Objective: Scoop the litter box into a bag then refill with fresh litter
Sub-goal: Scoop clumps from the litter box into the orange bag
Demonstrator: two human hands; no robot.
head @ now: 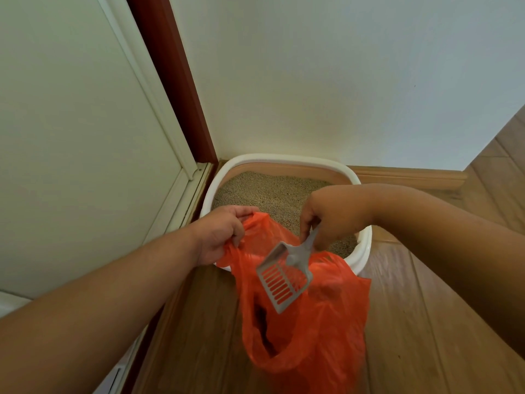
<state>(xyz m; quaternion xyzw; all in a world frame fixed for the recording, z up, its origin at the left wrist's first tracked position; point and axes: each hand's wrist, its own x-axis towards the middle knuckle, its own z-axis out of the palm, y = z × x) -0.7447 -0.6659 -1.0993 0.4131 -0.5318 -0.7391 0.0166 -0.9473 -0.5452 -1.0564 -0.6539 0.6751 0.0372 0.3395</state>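
Now my left hand (220, 233) pinches the rim of one thin, crinkly orange bag (306, 317), hanging over the wood floor (412, 322). My right hand (326, 214) pinches the handle of one gray plastic scoop (282, 277) with slots, over the bag's mouth. At 12 o'clock sits one white rounded litter box (284, 159) of grainy tan litter (270, 191), its near edge hidden.

— Any words or numbers on what I'm holding?

— None I can read. The orange bag (306, 322) in my left hand (221, 234) is plain, the grey scoop (284, 277) in my right hand (329, 214) carries no mark, and the litter box (284, 160) rim at twelve o'clock is bare white.
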